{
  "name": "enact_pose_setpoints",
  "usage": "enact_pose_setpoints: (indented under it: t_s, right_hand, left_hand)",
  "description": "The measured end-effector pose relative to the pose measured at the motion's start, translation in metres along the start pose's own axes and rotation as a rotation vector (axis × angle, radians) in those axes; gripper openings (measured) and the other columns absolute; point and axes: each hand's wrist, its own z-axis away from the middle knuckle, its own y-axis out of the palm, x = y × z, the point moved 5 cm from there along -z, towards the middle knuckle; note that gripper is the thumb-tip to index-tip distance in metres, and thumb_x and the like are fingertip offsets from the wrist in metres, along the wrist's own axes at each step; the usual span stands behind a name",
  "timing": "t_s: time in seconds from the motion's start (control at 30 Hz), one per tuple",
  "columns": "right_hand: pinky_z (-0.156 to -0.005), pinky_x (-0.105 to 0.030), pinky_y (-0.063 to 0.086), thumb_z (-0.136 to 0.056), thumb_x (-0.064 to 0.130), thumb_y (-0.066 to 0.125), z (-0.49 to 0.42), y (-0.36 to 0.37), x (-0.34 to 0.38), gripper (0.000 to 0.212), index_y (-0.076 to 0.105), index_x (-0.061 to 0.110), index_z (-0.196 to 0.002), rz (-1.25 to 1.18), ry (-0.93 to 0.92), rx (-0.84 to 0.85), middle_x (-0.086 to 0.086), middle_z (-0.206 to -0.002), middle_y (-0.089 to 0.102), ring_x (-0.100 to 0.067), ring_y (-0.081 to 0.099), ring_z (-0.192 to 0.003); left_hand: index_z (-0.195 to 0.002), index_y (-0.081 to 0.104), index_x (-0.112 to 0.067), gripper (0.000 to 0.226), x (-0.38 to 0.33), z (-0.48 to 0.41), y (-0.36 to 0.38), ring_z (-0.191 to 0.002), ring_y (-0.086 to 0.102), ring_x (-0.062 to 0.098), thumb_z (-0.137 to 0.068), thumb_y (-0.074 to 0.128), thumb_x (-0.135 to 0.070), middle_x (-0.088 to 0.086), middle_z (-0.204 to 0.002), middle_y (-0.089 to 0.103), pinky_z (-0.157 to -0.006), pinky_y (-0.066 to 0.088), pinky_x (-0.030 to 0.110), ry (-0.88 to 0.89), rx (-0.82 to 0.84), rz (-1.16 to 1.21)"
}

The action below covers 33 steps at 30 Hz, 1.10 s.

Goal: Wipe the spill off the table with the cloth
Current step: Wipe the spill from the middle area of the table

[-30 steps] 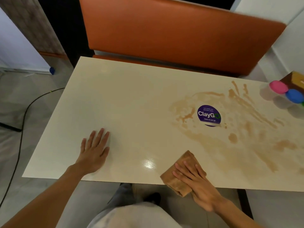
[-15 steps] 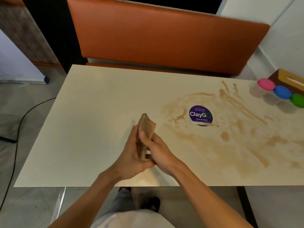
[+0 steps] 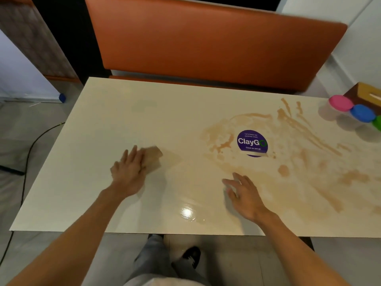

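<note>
Lying partly under the left hand's [image 3: 128, 172] fingers [image 3: 133, 154], perhaps flat: the cloth [image 3: 153, 159].

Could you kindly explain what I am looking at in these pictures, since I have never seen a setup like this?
There is no machine here: a person works with two bare hands. Every picture comes from one wide-angle camera worn on the head, looking down at them. The left hand presses a brown cloth flat on the cream table, left of the brown spill, which smears the right half around a round purple sticker. The right hand is open and holds nothing, near the spill's edge. At the far right stand tubs with pink, blue and green lids beside a wooden box. An orange bench is behind the table.
</note>
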Motion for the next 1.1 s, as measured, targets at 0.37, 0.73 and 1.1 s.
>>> enact_pose_setpoints:
  t_s: [0.37,0.73,1.1]
  right_hand:
    - [-0.121,-0.043,-0.004,-0.105,0.029,0.025,0.008,0.020,-0.024,0.049,0.016,0.041,-0.151,0.100,-0.113,0.012,0.006,-0.163,-0.011,-0.020,-0.018,-0.149]
    - [-0.122,-0.036,0.008,-0.099,0.003,0.034,0.006,0.006,-0.033,0.055,0.035,0.028,-0.148,-0.024,-0.159,0.033,0.003,-0.162,0.010,-0.019,0.001,-0.151]
    - [-0.119,-0.028,0.018,-0.102,0.004,0.035,-0.001,-0.014,-0.044,0.043,0.057,0.024,-0.133,-0.244,-0.130,0.076,0.006,-0.154,0.035,-0.011,0.021,-0.147]
  left_hand:
    - [-0.144,-0.032,-0.031,0.077,-0.065,0.067,0.101,-0.145,-0.026,0.032,-0.096,0.027,-0.045,0.002,-0.159,-0.026,-0.111,-0.017,0.063,-0.016,-0.041,-0.110]
    - [-0.149,0.035,-0.017,0.095,-0.178,0.141,0.146,-0.142,0.026,0.045,-0.063,0.073,-0.028,0.017,-0.157,0.026,-0.109,0.001,0.065,0.126,0.116,-0.109]
    - [-0.150,0.024,-0.039,0.048,-0.189,0.156,0.116,-0.150,0.008,0.014,-0.104,0.027,-0.028,-0.016,-0.159,0.020,-0.120,-0.009,0.043,0.299,0.279,0.499]
